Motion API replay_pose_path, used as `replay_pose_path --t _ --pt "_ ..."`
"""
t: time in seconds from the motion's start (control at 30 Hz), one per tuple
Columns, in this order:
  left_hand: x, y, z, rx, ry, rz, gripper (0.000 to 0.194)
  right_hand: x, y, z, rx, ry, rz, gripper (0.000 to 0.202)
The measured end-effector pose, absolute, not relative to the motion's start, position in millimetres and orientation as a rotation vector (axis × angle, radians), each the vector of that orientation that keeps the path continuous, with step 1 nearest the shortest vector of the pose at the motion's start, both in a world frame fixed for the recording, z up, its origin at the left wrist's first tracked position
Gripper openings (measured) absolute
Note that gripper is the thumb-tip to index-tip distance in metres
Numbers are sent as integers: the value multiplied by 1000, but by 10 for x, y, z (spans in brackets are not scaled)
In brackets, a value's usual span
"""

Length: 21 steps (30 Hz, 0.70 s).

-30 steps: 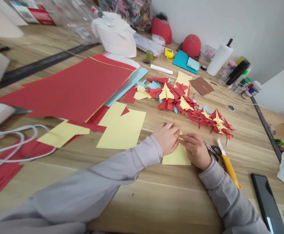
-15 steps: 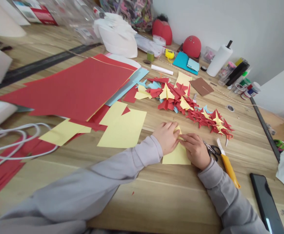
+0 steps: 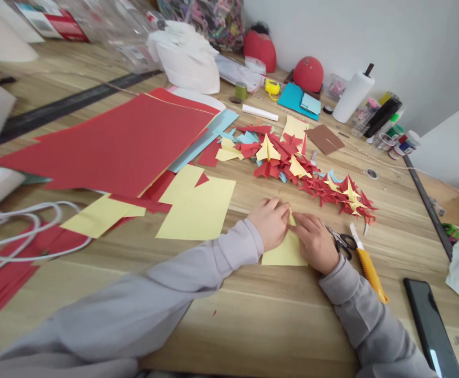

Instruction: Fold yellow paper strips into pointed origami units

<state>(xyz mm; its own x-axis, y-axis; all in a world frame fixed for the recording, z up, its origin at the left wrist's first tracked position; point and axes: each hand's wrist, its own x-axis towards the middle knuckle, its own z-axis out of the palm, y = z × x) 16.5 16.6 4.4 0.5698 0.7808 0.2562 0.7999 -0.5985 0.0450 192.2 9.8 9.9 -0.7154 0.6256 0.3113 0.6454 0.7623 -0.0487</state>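
A yellow paper sheet [image 3: 283, 253] lies on the wooden table between my hands, its far end narrowed to a point. My left hand [image 3: 269, 223] rests on its left side, fingers bent and closed on the paper. From the right, my right hand [image 3: 315, 239] presses the upper part with fingers together, and its fingertips nearly meet the left ones. The fingers cover part of the folds. Small folded red and yellow paper pieces [image 3: 269, 149] are heaped just beyond. Larger yellow sheets [image 3: 201, 210] lie to the left.
Black-handled scissors [image 3: 345, 242] and an orange cutter knife [image 3: 371, 273] lie right of my right hand, with a black phone [image 3: 430, 320] nearer the edge. Large red sheets [image 3: 127, 136] spread at the left, by a white cable [image 3: 36, 215]. A white roll [image 3: 353, 97] stands at the back.
My right fingers have shifted slightly on the paper, and a little more of its pointed top shows between my hands. The view has moved slightly.
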Motion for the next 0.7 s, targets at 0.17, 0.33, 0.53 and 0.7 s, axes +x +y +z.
replay_pose_path --t 0.17,0.33,0.53,0.7 --pt "267 127 119 -2697 -1342 -194 35 1819 14 180 -1021 -2821 -346 20" --pt "294 113 140 -2709 -1360 -160 34 1775 -60 196 -1082 -2853 -397 19" --pt "294 105 154 -2705 -1343 -133 35 1766 -76 209 -1118 -2856 -429 19" --pt "310 100 162 -2695 -1336 -94 34 1769 -143 238 -1072 -2859 -488 21"
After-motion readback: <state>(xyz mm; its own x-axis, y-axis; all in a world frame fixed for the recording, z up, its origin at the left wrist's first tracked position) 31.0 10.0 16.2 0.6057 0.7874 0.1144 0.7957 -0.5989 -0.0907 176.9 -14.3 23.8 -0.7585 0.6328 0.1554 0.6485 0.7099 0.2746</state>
